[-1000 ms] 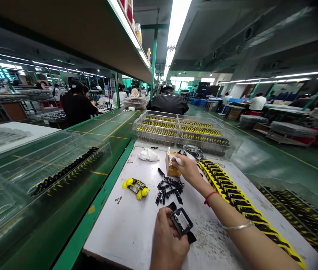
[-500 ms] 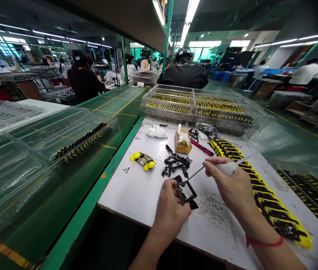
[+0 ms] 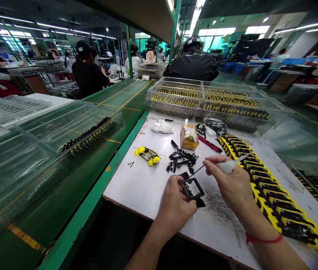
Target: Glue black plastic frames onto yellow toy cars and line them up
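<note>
The left hand (image 3: pixel 176 204) grips the slanted black frame (image 3: pixel 200 186), while the right hand (image 3: pixel 233 185), rightward, pinches a white tool (image 3: pixel 226 167) angled toward its far-left corner.

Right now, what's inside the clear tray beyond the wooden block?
The clear tray holds rows of black-and-yellow parts. Those packed rows cover its floor, so whatever lies beneath cannot be seen.

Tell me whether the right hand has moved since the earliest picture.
Yes. The right hand was at the wooden block; now it is to the block's right and closer to the camera.
</note>
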`<state>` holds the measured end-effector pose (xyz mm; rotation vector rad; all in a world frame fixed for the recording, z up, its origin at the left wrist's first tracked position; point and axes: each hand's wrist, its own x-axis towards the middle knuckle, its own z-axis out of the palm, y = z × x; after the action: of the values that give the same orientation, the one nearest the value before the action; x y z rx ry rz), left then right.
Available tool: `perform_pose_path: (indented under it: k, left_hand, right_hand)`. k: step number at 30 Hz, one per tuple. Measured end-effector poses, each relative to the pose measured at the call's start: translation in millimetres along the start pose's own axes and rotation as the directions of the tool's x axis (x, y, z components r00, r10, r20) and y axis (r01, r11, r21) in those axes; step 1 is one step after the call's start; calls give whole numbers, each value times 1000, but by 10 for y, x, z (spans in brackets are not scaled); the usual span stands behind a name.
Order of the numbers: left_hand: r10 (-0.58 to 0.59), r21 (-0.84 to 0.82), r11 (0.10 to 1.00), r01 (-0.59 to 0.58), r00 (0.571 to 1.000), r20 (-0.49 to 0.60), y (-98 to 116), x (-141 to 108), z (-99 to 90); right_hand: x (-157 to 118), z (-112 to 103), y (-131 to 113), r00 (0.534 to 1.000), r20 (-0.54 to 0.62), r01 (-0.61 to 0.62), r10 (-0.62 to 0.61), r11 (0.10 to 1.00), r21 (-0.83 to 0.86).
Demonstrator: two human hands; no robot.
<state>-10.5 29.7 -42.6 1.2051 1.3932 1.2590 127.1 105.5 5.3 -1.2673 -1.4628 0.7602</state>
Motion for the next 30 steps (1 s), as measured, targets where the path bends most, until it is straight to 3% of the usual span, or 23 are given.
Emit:
perform_pose_path:
  k: [6,12,18,23,30]
  left_hand:
    - [-15,-9,1000,15,1000,1,0,-23,1]
    - [-13,-15,1000,13,1000,-15,7,-17,3]
    - [21,5,1000,-21,999,-24,9,-29,-7]
    - [22,-5,1000,-22,999,-23,-17,-20,-1]
    - [48,1,999,-48,998,-40,-45,-21,5]
  right_hand:
    - [13,-104,162,1000,-17,-19,20,998,59]
    - [-17,-232,317,997,63,-57,53,995,77]
    - [-70,-206,240,982,152,-115,108,993,38]
    - [-83,-204,186,981,162,-109,110,994,-15]
    - [-69,-227,263,984,148,-115,100,988,103]
